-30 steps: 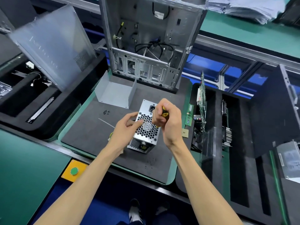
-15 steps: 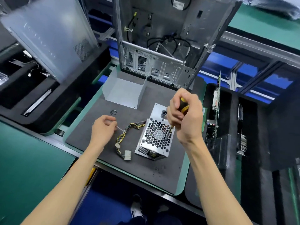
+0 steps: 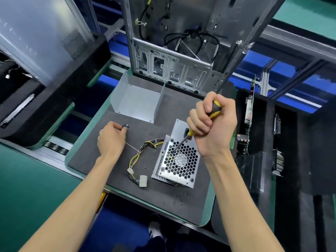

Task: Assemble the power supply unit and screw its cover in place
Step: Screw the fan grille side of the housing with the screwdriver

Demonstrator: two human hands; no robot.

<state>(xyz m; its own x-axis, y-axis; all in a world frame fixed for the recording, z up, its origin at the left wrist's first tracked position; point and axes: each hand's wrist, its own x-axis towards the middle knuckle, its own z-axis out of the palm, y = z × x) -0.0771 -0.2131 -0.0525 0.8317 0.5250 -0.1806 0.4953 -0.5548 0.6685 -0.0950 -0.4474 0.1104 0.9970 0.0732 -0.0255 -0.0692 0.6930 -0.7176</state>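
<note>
The silver power supply unit [image 3: 177,160] stands on the dark foam mat [image 3: 101,159], its honeycomb fan grille facing up. A yellow and black cable bundle [image 3: 140,155] with white connectors trails from its left side. My right hand [image 3: 211,128] grips a yellow and black screwdriver [image 3: 189,133] above the unit, the shaft pointing down at the grille. My left hand [image 3: 111,138] reaches left across the mat, fingertips curled at a small cluster of dark screws [image 3: 125,126]. A bent grey sheet-metal cover [image 3: 136,100] stands behind.
An open computer case [image 3: 181,51] stands upright at the back of the mat. A grey side panel [image 3: 36,33] leans in a black foam tray at left. Circuit boards [image 3: 249,110] stand in black foam slots at right. A white cable tie [image 3: 132,148] lies by my left wrist.
My left hand left the power supply and moved left and back to the screws. The cable bundle came into view. My right hand stayed over the unit with the screwdriver.
</note>
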